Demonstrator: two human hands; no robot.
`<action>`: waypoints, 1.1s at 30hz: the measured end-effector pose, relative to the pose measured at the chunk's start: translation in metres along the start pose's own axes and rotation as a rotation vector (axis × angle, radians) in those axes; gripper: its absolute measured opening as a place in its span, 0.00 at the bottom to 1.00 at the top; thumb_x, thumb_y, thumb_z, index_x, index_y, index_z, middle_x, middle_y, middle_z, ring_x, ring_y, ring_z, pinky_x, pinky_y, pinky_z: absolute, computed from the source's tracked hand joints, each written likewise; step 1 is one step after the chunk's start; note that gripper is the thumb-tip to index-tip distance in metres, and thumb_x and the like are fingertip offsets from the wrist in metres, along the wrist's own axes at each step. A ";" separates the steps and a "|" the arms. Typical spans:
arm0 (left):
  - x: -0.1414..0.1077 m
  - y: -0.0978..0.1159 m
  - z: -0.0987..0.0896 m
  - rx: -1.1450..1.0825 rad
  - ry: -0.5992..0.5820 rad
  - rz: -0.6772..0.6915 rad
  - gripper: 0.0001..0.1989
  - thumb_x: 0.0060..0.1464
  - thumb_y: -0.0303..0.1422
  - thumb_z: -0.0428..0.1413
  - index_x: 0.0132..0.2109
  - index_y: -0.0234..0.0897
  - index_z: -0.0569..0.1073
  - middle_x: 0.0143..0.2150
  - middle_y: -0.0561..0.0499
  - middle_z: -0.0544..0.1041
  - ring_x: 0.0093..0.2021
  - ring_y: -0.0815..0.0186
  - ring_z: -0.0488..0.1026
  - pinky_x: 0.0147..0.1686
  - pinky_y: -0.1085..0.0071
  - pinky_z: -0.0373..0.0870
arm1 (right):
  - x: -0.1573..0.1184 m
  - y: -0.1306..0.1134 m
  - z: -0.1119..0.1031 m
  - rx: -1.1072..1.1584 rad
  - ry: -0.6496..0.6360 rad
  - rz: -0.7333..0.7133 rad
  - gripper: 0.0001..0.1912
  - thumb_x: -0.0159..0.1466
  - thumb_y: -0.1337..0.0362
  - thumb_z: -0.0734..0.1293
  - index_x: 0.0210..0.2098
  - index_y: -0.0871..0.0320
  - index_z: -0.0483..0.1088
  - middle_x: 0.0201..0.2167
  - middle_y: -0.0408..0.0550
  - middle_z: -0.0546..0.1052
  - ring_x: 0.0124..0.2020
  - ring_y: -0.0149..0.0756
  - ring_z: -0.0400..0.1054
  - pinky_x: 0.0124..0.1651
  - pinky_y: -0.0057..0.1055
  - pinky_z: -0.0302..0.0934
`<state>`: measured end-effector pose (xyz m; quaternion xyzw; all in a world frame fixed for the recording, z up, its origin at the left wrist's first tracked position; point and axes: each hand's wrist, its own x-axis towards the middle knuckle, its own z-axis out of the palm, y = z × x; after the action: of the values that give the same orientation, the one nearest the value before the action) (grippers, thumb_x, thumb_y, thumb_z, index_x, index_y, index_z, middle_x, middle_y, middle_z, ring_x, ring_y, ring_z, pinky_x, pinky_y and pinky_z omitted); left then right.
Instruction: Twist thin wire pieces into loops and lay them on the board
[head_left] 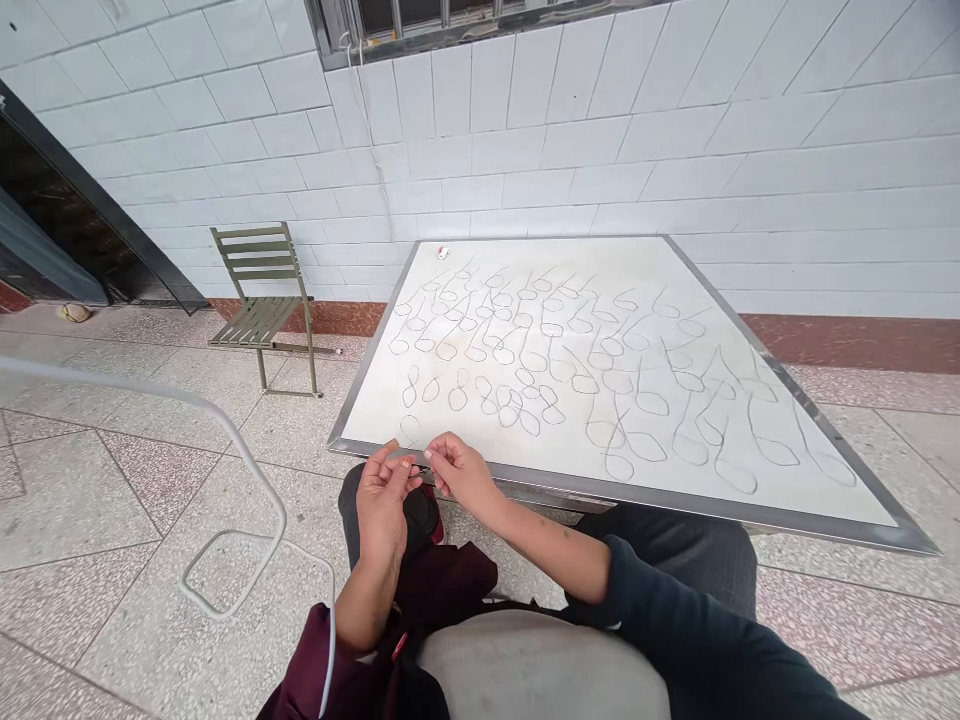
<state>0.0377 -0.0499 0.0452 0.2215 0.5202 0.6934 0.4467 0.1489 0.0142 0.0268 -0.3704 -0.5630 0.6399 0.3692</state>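
At the table's front edge, my left hand (386, 490) and my right hand (461, 472) are close together, each with thumb and fingers pinched. Between the fingertips shows a thin dark wire (422, 468), mostly hidden by the fingers. Just above my left hand, a thin loop (409, 430) lies over the white tabletop; whether it joins the held wire I cannot tell. Beyond the hands, several figure-eight wire loops (457, 392) lie grouped. Many single wire loops with straight tails (649, 402) spread across the rest of the white table (517, 455).
The table has a grey metal rim (675, 505). A small red and white item (443, 253) lies at its far left corner. Left of it stands a green folding chair (262, 300). A bent white tube (262, 480) crosses the left side. Behind is a tiled wall (525, 140).
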 end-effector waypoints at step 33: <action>0.189 0.010 -0.039 0.828 0.022 0.211 0.20 0.48 0.31 0.56 0.50 0.34 0.72 0.32 0.49 0.78 0.28 0.65 0.73 0.34 0.67 0.72 | -0.031 0.061 -0.020 -0.229 -0.136 0.076 0.11 0.65 0.56 0.59 0.31 0.56 0.63 0.21 0.38 0.67 0.18 0.27 0.60 0.24 0.25 0.54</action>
<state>-0.0918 0.0899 0.0107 0.4267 0.7340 0.4703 0.2409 0.1776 -0.0102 -0.0340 -0.3870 -0.6415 0.6088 0.2609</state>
